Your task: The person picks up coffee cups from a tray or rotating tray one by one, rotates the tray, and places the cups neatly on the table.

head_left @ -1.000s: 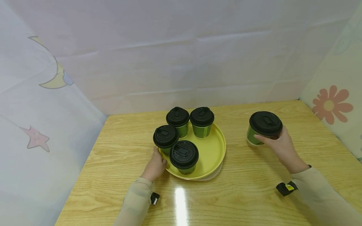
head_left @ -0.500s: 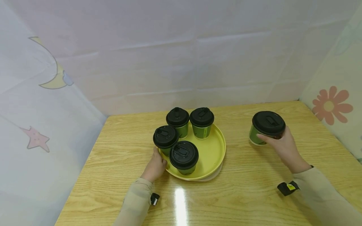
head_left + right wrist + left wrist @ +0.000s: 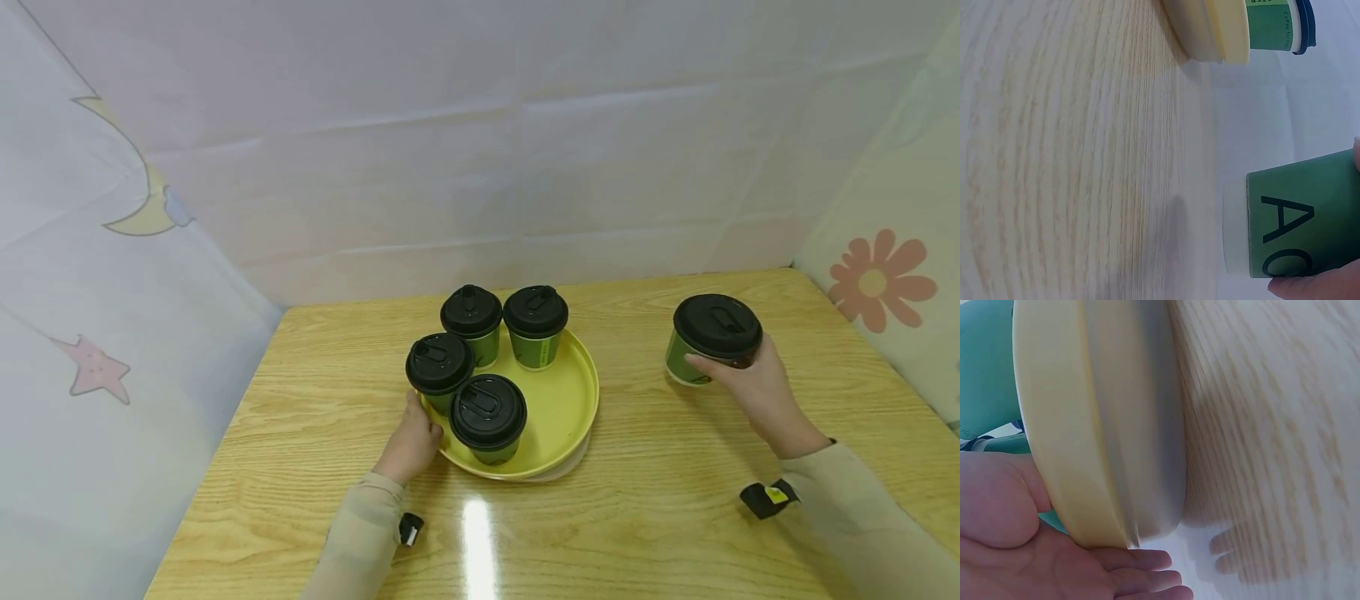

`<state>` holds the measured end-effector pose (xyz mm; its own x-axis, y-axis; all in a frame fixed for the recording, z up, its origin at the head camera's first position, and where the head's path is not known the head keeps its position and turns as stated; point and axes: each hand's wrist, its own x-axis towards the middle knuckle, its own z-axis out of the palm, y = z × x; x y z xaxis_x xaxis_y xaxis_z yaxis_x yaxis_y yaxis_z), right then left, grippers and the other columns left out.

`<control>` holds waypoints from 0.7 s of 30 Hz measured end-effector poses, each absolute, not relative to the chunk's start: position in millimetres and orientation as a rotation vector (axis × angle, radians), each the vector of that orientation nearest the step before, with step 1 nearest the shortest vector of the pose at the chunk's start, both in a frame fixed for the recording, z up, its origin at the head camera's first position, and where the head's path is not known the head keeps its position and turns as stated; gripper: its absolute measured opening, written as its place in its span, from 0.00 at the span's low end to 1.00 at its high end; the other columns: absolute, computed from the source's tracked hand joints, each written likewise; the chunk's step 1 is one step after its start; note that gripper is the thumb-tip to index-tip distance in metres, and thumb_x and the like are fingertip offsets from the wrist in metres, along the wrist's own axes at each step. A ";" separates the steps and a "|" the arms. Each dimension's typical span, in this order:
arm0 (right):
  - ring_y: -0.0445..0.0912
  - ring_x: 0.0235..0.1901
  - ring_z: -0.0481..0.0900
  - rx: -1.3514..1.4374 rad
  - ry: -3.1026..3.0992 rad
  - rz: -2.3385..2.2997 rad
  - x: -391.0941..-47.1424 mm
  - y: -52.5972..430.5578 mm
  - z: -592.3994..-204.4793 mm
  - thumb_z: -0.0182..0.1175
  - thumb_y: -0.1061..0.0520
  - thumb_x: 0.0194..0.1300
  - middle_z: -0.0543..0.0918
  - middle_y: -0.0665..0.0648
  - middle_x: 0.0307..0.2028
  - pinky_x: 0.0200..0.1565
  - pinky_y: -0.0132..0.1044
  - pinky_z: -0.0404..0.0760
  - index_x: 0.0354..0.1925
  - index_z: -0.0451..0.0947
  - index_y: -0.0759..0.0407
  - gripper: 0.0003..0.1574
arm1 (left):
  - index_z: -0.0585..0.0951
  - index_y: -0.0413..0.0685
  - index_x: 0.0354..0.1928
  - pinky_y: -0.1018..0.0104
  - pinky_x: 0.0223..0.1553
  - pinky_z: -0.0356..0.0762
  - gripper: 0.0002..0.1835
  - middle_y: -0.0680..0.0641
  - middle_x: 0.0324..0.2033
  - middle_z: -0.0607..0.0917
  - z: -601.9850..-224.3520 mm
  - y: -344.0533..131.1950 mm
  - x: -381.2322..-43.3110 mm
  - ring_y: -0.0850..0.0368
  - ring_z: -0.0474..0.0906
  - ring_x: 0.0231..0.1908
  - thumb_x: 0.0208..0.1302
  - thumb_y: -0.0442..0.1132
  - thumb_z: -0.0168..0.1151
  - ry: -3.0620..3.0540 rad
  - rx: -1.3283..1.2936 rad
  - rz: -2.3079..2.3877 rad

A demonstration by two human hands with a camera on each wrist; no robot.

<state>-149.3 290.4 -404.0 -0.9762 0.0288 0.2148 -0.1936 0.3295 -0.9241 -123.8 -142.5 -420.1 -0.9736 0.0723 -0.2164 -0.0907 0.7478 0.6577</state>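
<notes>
My right hand (image 3: 765,400) holds a green paper cup (image 3: 716,327) with a black lid, thumb on its near side. In the right wrist view, that cup (image 3: 1300,219) is upright and off the wooden surface, dark letters on its side. To the left, a round yellow tray (image 3: 558,408) carries several similar lidded cups, including a near cup (image 3: 489,414), a left cup (image 3: 439,364) and a back right cup (image 3: 536,321). My left hand (image 3: 410,440) grips the tray's left rim. In the left wrist view its thumb goes over the rim, fingers along the outside.
A pale round base (image 3: 566,462) shows under the tray. Everything stands on a wooden table (image 3: 300,467). Printed cloth walls (image 3: 517,167) rise behind and at both sides. A black wrist strap piece (image 3: 768,498) hangs below the right sleeve.
My right hand has shifted slightly to the right with the cup, away from the tray. The left hand, the tray and its cups have stayed in place.
</notes>
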 end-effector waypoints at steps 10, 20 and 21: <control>0.32 0.47 0.71 0.123 -2.399 1.691 -152.8 296.0 -404.0 0.64 0.66 0.63 0.72 0.39 0.50 0.43 0.18 0.70 0.64 0.66 0.43 0.36 | 0.38 0.15 0.68 0.45 0.57 0.68 0.38 0.17 0.66 0.51 -421.0 -142.6 -124.8 0.32 0.62 0.63 0.66 0.28 0.46 2.716 -0.024 1.036; 0.31 0.47 0.70 0.061 -2.430 1.655 -154.3 299.9 -402.2 0.64 0.62 0.64 0.69 0.39 0.50 0.42 0.17 0.70 0.65 0.62 0.41 0.37 | 0.38 0.14 0.67 0.44 0.58 0.67 0.38 0.16 0.66 0.52 -422.7 -142.4 -125.8 0.32 0.63 0.63 0.65 0.27 0.46 2.721 -0.017 1.054; 0.31 0.47 0.70 0.060 -2.428 1.658 -154.6 300.3 -402.2 0.64 0.63 0.64 0.69 0.39 0.51 0.43 0.17 0.70 0.66 0.62 0.42 0.37 | 0.38 0.14 0.67 0.44 0.59 0.67 0.38 0.16 0.65 0.52 -422.8 -142.4 -125.8 0.32 0.63 0.63 0.65 0.27 0.46 2.723 -0.014 1.052</control>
